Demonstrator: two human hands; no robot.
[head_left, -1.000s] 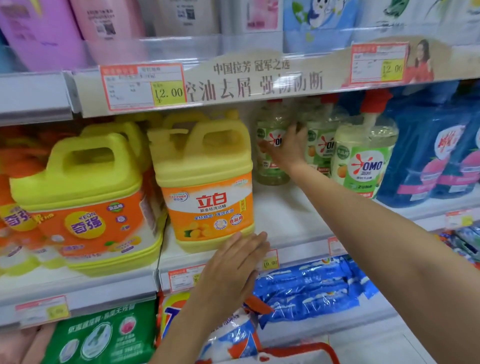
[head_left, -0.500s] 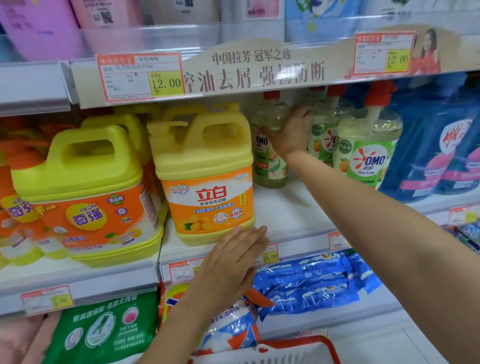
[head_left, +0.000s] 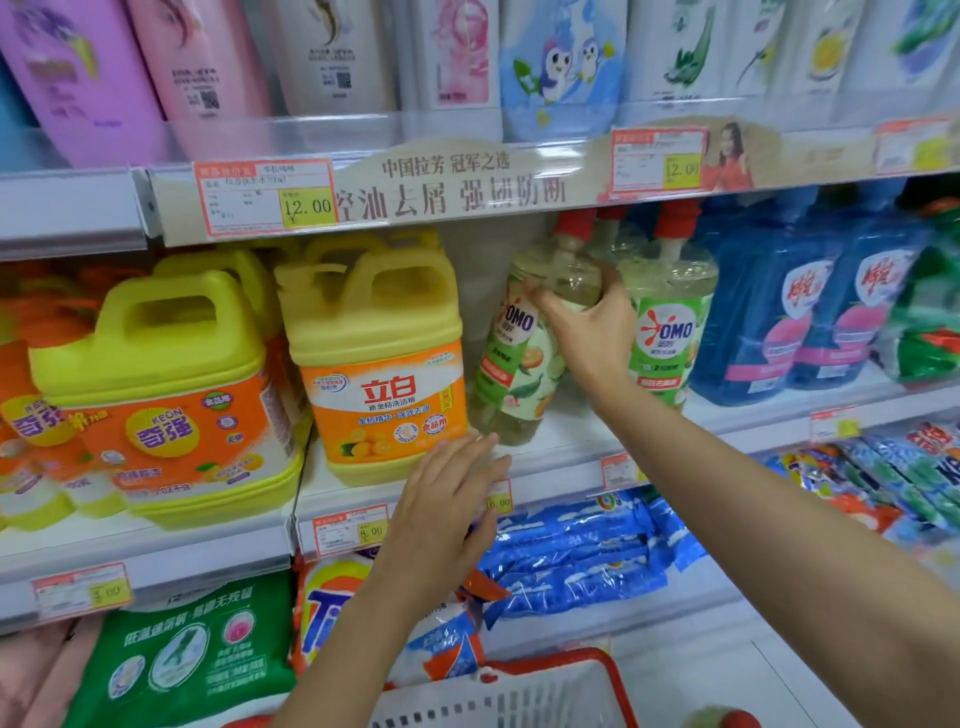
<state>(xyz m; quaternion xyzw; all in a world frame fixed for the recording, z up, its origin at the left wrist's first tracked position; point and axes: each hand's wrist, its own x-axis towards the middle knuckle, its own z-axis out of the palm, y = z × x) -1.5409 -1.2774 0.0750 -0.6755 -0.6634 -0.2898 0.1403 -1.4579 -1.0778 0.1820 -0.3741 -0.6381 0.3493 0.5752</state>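
The right grip (head_left: 592, 332) curls thumb and fingers round the clear shoulder of a tilted OMO dish-soap bottle (head_left: 519, 364) on the middle shelf (head_left: 571, 441), its body leaning down-left below that hold; best drawn nearer slowly, with the left grip (head_left: 447, 514), fingers spread, ready under the base.
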